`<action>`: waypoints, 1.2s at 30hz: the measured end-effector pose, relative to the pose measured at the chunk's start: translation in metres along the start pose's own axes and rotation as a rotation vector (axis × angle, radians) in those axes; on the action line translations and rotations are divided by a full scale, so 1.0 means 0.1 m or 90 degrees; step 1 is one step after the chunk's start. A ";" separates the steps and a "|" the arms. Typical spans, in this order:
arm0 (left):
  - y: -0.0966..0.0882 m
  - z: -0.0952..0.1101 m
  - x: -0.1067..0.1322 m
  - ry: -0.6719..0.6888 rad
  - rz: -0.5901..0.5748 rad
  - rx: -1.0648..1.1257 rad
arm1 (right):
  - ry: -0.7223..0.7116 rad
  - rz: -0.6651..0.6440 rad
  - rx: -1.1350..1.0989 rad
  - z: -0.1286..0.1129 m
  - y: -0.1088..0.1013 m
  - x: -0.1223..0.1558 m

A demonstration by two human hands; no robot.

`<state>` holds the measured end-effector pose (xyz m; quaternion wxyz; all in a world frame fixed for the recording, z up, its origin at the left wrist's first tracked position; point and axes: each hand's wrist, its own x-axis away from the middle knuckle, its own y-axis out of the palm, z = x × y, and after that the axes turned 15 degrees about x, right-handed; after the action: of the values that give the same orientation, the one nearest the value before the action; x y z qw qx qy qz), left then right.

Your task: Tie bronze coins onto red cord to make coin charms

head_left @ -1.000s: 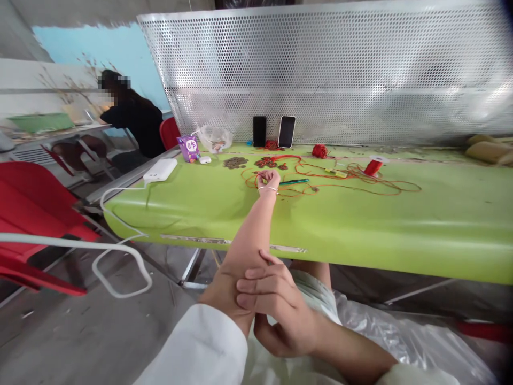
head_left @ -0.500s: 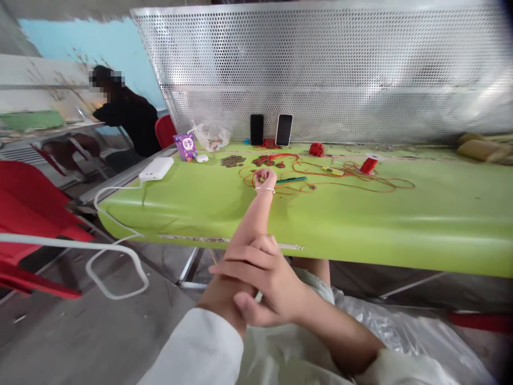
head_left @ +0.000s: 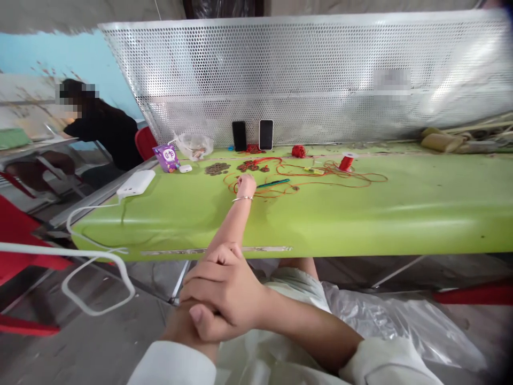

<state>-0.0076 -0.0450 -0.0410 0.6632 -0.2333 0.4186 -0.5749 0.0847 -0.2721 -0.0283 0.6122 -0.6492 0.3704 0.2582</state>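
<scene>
My left hand rests on the green table, its fingers curled inward; what they may hold is hidden. A thin bracelet circles that wrist. Loops of red cord lie beside the fingers, and a teal pen-like stick is just to their right. Beyond the hand are a pile of dull coins and several more coins mixed with red cord. My right hand is wrapped over my left forearm, below the table's front edge.
Two phones lean on a perforated metal panel. A red cord ball and spool stand at the right. A white power bank trails a cable at the left, near a purple packet. A person sits far left.
The view has swung to the right, so the table things appear further left. My left hand has turned slightly and its fingers show less. The right hand stays on the left forearm.
</scene>
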 end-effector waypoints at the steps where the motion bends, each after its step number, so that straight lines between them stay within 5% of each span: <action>1: -0.02 0.02 0.01 -0.018 0.008 -0.033 | -0.004 0.001 0.003 -0.01 0.04 0.00; 8: -0.12 0.17 0.12 -0.095 0.035 -0.204 | 0.002 0.056 0.001 -0.03 0.21 0.07; 16: -0.19 0.24 0.16 -0.124 0.015 -0.281 | 0.013 -0.089 0.027 -0.09 0.21 0.09; 26: -0.28 0.17 0.23 -0.162 0.036 -0.278 | -0.014 -0.112 0.012 -0.07 0.17 -0.04; 36: -0.35 0.06 0.36 -0.155 0.081 -0.185 | -0.075 -0.175 0.001 -0.10 0.43 -0.02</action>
<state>-0.0229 -0.0889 -0.0206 0.7033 -0.3675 0.4276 -0.4329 0.0480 -0.2803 -0.0514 0.6628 -0.6770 0.2421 0.2094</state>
